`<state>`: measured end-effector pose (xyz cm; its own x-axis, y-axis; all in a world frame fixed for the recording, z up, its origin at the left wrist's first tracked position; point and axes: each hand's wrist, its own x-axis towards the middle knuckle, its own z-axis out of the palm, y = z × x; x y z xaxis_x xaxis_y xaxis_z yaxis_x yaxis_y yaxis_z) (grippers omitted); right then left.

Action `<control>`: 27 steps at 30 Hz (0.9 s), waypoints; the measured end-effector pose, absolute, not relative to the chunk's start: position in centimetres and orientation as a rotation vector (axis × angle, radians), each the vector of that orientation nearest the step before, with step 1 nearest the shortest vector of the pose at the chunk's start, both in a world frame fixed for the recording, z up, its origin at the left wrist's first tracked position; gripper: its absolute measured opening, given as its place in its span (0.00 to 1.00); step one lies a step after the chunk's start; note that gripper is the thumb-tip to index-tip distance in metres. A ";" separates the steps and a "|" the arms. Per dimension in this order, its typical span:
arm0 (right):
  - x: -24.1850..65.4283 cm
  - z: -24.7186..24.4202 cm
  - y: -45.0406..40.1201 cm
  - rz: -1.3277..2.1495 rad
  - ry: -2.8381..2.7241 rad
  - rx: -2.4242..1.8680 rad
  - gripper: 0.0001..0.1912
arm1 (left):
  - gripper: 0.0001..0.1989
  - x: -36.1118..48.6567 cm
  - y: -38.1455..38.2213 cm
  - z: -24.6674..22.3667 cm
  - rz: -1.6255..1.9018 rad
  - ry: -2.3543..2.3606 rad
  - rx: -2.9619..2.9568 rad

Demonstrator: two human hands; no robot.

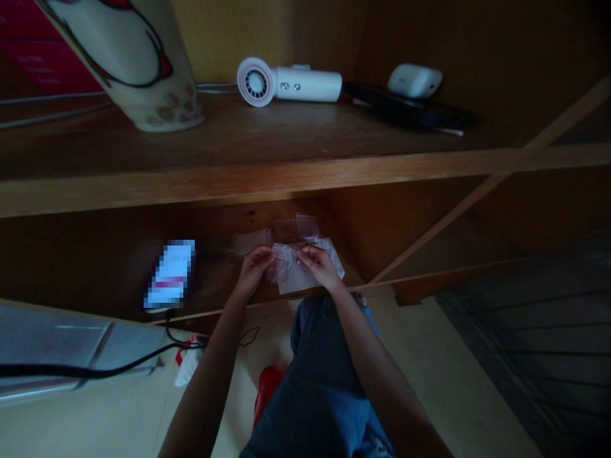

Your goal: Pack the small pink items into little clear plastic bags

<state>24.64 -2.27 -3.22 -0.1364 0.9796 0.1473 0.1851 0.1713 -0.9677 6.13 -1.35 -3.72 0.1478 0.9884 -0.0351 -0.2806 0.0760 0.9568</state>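
Both of my hands meet over the lower shelf, a short way in from its front edge. Between them is a small clear plastic bag. My left hand pinches its left side, thumb against fingers. On the other side my right hand is closed on the bag's right edge. Beneath the hands lies a larger clear plastic bag, spread on the wood. Further flat clear bags lie behind it, with a small stack of clear bags near my left fingers. Any contents are too small to make out.
A lit phone with a black cable lies left on the lower shelf. The upper shelf holds a large cup, a white handheld fan, a white earphone case and a dark flat object.
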 end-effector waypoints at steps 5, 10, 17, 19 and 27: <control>24.6 -3.2 -2.3 1.073 -1.499 -1.163 0.14 | 0.12 6.2 -1.5 -3.5 1.140 0.913 1.002; 24.6 -2.7 -2.4 0.948 -1.483 -1.221 0.14 | 0.12 6.3 -1.5 -3.5 1.129 0.925 1.028; 24.0 -2.2 -2.8 0.990 -1.506 -1.185 0.13 | 0.11 6.3 -1.5 -3.7 1.136 0.945 1.042; 23.7 -2.1 -3.0 1.021 -1.535 -1.165 0.13 | 0.10 6.4 -1.4 -3.9 1.155 0.959 1.081; 23.6 -1.6 -3.5 1.078 -1.609 -1.120 0.14 | 0.11 6.3 -1.6 -3.4 1.120 0.954 1.120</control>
<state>23.55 -3.50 -1.61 -0.2127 0.9613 0.1750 0.2040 0.2189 -0.9542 6.33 -1.61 -3.35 0.1931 0.9808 -0.0284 -0.1836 0.0646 0.9809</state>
